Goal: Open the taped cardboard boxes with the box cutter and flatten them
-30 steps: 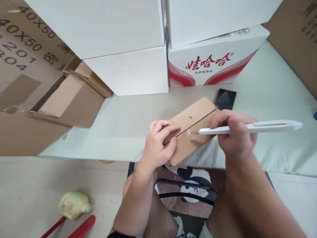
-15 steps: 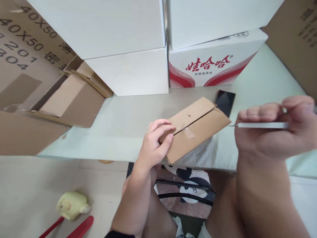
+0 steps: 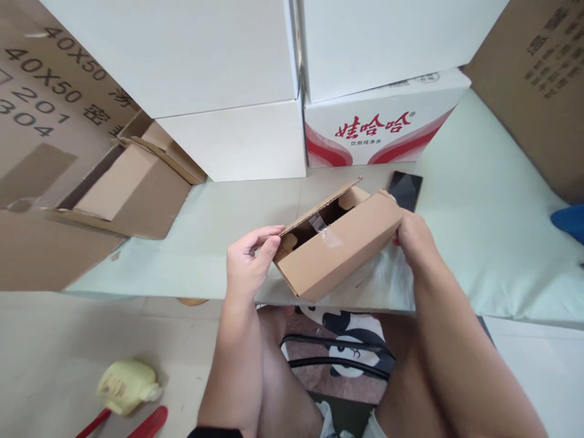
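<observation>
A brown cardboard box [image 3: 349, 246] lies slantwise near the front edge of the covered table, its far flap raised and the dark inside showing. A strip of clear tape [image 3: 329, 236] stretches from that flap to the near one. My left hand [image 3: 252, 258] grips the box's left end, thumb and fingers pinching the raised flap's corner. At the right end my right hand [image 3: 414, 238] is closed on the box's corner, its fingertips partly hidden. Just beyond that hand a black phone [image 3: 407, 190] lies flat.
White cartons [image 3: 246, 143] stand stacked at the back, one with red lettering [image 3: 371, 131]. Large brown cartons [image 3: 27, 249] fill the left side. Something blue [image 3: 570, 222] shows at the right edge. A yellow bottle [image 3: 126, 384] lies on the floor by red handles [image 3: 150, 423].
The thin white pointed tool has left my right hand and is out of sight. That hand has moved left onto the box. The far flap has lifted, opening the box.
</observation>
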Motion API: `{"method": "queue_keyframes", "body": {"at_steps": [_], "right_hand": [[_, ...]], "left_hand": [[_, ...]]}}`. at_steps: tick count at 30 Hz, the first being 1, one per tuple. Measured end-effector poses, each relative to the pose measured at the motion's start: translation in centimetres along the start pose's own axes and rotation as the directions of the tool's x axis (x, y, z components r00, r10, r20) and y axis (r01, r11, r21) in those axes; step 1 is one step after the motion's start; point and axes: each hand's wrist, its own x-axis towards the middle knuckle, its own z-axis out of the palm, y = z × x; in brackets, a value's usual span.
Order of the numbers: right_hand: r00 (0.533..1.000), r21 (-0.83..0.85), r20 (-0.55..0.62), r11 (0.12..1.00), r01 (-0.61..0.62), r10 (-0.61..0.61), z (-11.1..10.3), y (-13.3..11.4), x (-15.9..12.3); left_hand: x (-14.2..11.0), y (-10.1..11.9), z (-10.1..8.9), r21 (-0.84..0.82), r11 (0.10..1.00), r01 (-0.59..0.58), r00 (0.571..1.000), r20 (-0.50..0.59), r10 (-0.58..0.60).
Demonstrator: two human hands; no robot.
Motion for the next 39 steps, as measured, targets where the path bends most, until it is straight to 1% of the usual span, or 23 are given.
{"method": "queue_keyframes", "body": {"at_steps": [3, 6, 9, 12, 15, 17, 18, 19, 21, 22, 23, 26, 27, 29, 31, 32, 33, 35, 37, 39], "right_hand": [[0.997, -0.148, 0.075, 0.988, 0.04, -0.029, 0.0, 0.5, -0.1], [0.992, -0.273, 0.118, 0.96, 0.062, -0.03, 0.1, 0.6, -0.2], [0.989, -0.307, 0.135, 0.947, 0.091, -0.051, 0.0, 0.7, -0.3], [0.987, -0.231, 0.124, 0.965, 0.125, -0.098, -0.2, 0.1, -0.5], [0.981, -0.031, 0.059, 0.982, 0.187, -0.185, -0.5, -1.3, -1.0], [0.964, 0.123, 0.007, 0.957, 0.264, -0.267, -0.6, -2.5, -1.7], [0.947, 0.217, -0.008, 0.923, 0.316, -0.322, -0.7, -3.0, -2.2], [0.924, 0.321, -0.02, 0.873, 0.368, -0.383, -0.8, -3.6, -2.6], [0.87, 0.499, -0.046, 0.743, 0.445, -0.491, -0.9, -4.4, -3.5], [0.844, 0.543, -0.044, 0.696, 0.469, -0.534, -0.9, -4.6, -3.8], [0.821, 0.553, -0.021, 0.677, 0.485, -0.571, -1.0, -4.9, -4.2], [0.752, 0.478, 0.113, 0.699, 0.532, -0.65, -1.3, -5.4, -4.9], [0.73, 0.466, 0.148, 0.698, 0.543, -0.667, -1.5, -5.6, -5.0], [0.707, 0.453, 0.184, 0.698, 0.555, -0.682, -1.8, -5.9, -5.2], [0.69, 0.421, 0.221, 0.706, 0.57, -0.689, -2.1, -6.0, -5.3], [0.67, 0.404, 0.25, 0.704, 0.584, -0.699, -2.2, -6.0, -5.2], [0.643, 0.391, 0.289, 0.7, 0.597, -0.709, -2.4, -6.0, -5.2], [0.573, 0.398, 0.365, 0.679, 0.617, -0.734, -2.7, -6.1, -5.2], [0.509, 0.414, 0.423, 0.66, 0.627, -0.75, -3.1, -6.2, -5.4], [0.464, 0.393, 0.469, 0.648, 0.653, -0.752, -3.4, -6.4, -5.6]], "left_hand": [[0.1, 0.1, 0.0, 0.015, 1.0, -0.003, 0.999, -0.036, 0.004], [0.2, 0.2, 0.0, 0.021, 1.0, 0.005, 0.999, -0.039, -0.004], [0.2, 0.2, -0.3, 0.023, 1.0, 0.02, 0.999, -0.038, -0.019], [0.2, 0.2, -0.7, 0.022, 0.999, 0.023, 0.999, -0.034, -0.023], [0.3, 0.1, -0.8, 0.003, 1.0, 0.014, 0.999, -0.049, -0.014], [0.3, 0.1, -0.6, -0.006, 1.0, 0.013, 0.998, -0.058, -0.014], [0.3, 0.2, -0.5, -0.007, 1.0, 0.016, 0.998, -0.056, -0.016], [0.2, 0.2, -0.4, -0.009, 1.0, 0.022, 0.998, -0.055, -0.023], [0.0, 0.4, -0.1, -0.024, 0.999, 0.047, 0.997, -0.054, -0.048], [-0.1, 0.5, 0.0, -0.036, 0.997, 0.062, 0.997, -0.047, -0.063], [-0.2, 0.5, 0.1, -0.049, 0.996, 0.075, 0.997, -0.033, -0.076], [-0.5, 0.5, 0.3, -0.073, 0.991, 0.108, 0.994, -0.006, -0.109], [-0.6, 0.5, 0.4, -0.079, 0.99, 0.118, 0.992, -0.025, -0.12], [-0.7, 0.2, 0.5, -0.098, 0.987, 0.131, 0.986, -0.091, -0.14], [-0.6, -0.1, 0.6, -0.115, 0.986, 0.117, 0.98, -0.149, -0.134], [-0.6, -0.2, 0.7, -0.116, 0.988, 0.105, 0.977, -0.175, -0.124], [-0.6, -0.3, 0.8, -0.112, 0.989, 0.094, 0.973, -0.198, -0.115], [-0.5, -0.3, 0.9, -0.105, 0.992, 0.075, 0.96, -0.261, -0.1], [-0.5, -0.1, 1.1, -0.106, 0.993, 0.044, 0.937, -0.34, -0.078], [-0.5, 0.1, 1.2, -0.107, 0.994, -0.001, 0.914, -0.404, -0.043]]}}
